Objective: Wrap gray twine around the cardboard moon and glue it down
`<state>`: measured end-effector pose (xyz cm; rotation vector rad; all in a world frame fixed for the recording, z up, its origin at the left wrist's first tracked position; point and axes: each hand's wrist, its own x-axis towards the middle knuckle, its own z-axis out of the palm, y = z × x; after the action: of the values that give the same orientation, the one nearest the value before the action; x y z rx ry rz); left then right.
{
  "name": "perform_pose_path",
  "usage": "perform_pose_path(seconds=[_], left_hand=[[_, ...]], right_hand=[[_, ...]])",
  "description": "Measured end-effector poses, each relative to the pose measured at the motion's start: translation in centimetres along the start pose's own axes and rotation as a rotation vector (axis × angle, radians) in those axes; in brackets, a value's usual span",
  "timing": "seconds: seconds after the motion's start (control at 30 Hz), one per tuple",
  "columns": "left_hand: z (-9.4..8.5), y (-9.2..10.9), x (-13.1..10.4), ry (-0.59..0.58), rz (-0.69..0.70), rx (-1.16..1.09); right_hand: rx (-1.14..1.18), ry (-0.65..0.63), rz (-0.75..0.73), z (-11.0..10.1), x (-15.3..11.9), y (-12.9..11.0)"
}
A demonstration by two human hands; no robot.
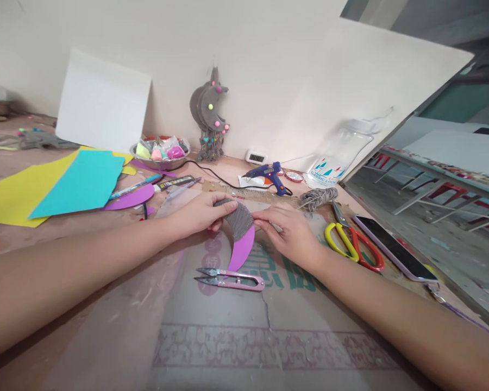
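Note:
My left hand (206, 213) grips a purple foam crescent (243, 248) by its upper end, thumb on top. Grey yarn (239, 220) is wound closely round the crescent's upper part, while its lower tip is bare purple. At the crescent's right edge, my right hand (283, 228) is closed in a pinch on the yarn; the strand itself is barely visible. Just below the tip lie pink thread snips (230, 279), blades pointing left, on a printed plastic sheet (204, 315).
Scissors (352, 244) and a phone (395, 247) lie at the right. Behind them are a yarn bundle (318, 199), a blue glue gun (269, 175) and a clear jug (334, 155). Foam sheets (79, 182) and a bowl (146, 162) sit left. A grey moon ornament (208, 108) hangs on the wall.

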<state>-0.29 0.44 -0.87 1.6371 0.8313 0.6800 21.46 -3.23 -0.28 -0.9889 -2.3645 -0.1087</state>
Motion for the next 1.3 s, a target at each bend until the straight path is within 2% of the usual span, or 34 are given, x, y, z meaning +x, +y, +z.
perform_pose_path(seconds=[0.23,0.3,0.47,0.57,0.67,0.73,0.8,0.9,1.03,1.1,1.2,1.3], left_hand=[[0.0,-0.3,0.2,0.041,0.025,-0.005],[0.1,-0.3,0.2,0.069,0.028,-0.040],[0.1,-0.5,0.6,0.132,0.051,-0.292],[0.4,-0.5,0.6,0.148,0.072,-0.424],[0.9,0.1,0.0,0.120,0.043,-0.266],[1.2,0.6,-0.4,0.114,0.012,-0.080],[1.4,1.0,-0.8,0.147,0.014,0.003],[1.4,1.3,-0.8,0.183,0.014,0.047],[1.4,1.1,-0.7,0.198,-0.032,0.002],[1.5,1.0,-0.6,0.205,-0.038,-0.020],[1.4,1.0,-0.6,0.215,-0.024,0.046],[1.3,1.1,-0.7,0.224,-0.001,0.116]], right_hand=[[-0.004,-0.020,-0.007,-0.3,0.1,-0.5],[0.076,-0.030,0.075,-0.3,0.3,-0.8],[0.379,-0.098,0.427,0.2,0.7,-1.1],[0.481,-0.080,0.513,0.2,0.9,-1.2],[0.495,-0.056,0.477,0.1,0.9,-1.4],[0.425,-0.040,0.406,0.0,0.9,-1.6],[0.327,-0.008,0.332,-0.1,0.8,-1.7],[0.275,0.066,0.298,-0.2,0.6,-1.4],[0.311,0.261,0.380,-0.3,0.3,-0.8],[0.284,0.296,0.408,-0.5,0.2,-0.7],[0.263,0.156,0.382,-0.6,0.4,-1.3],[0.384,0.001,0.398,-0.4,0.9,-2.2]])
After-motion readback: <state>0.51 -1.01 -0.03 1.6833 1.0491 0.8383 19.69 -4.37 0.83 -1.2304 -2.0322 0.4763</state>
